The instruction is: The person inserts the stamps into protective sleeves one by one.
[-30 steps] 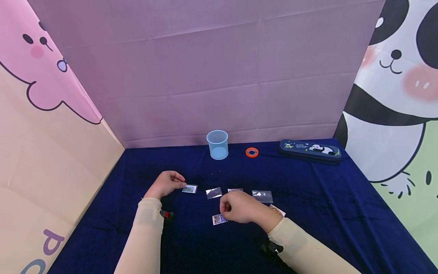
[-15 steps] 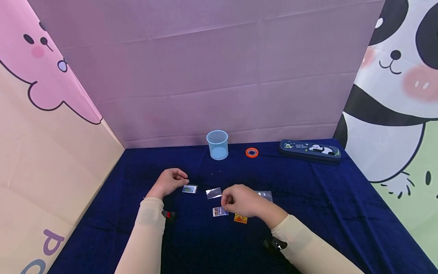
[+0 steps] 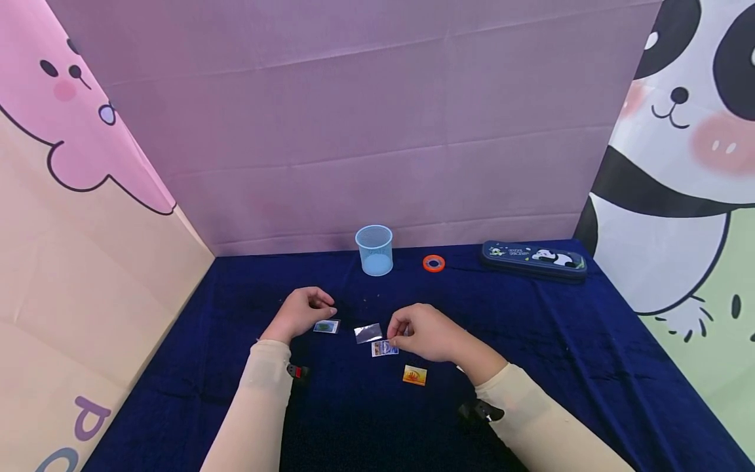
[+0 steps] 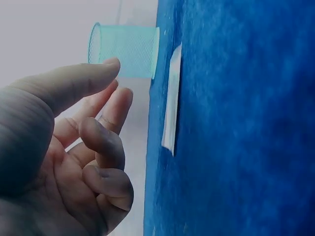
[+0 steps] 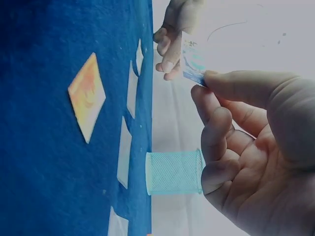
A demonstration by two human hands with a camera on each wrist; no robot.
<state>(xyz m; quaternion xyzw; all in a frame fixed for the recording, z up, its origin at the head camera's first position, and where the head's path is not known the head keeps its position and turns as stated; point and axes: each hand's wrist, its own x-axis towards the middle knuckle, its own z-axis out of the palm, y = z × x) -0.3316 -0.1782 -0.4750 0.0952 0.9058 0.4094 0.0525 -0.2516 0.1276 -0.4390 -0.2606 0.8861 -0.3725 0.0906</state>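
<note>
My right hand (image 3: pixel 427 334) pinches a small printed card (image 3: pixel 385 348) between thumb and index finger. In the right wrist view that card (image 5: pixel 193 58) is raised off the cloth. My left hand (image 3: pixel 302 313) has loosely bent fingers with nothing between them, and hovers by a green-and-white picture card (image 3: pixel 326 326) lying flat. Between the hands lies a clear shiny plastic sleeve (image 3: pixel 368 333). An orange-yellow card (image 3: pixel 415 375) lies nearer the front. In the head view, my right hand covers the spot where further sleeves lie; the right wrist view shows a row of them, one sleeve (image 5: pixel 124 152) near its middle.
A light blue mesh cup (image 3: pixel 375 252) stands at the back of the dark blue cloth (image 3: pixel 265 282). To its right are an orange tape roll (image 3: pixel 433 263) and a panda pencil case (image 3: pixel 533 261). Fabric walls enclose the back and sides.
My right hand has carried the pinched card away from me, towards the clear sleeve, uncovering the orange card. My left hand has let go of the green picture card and shifted slightly right and up.
</note>
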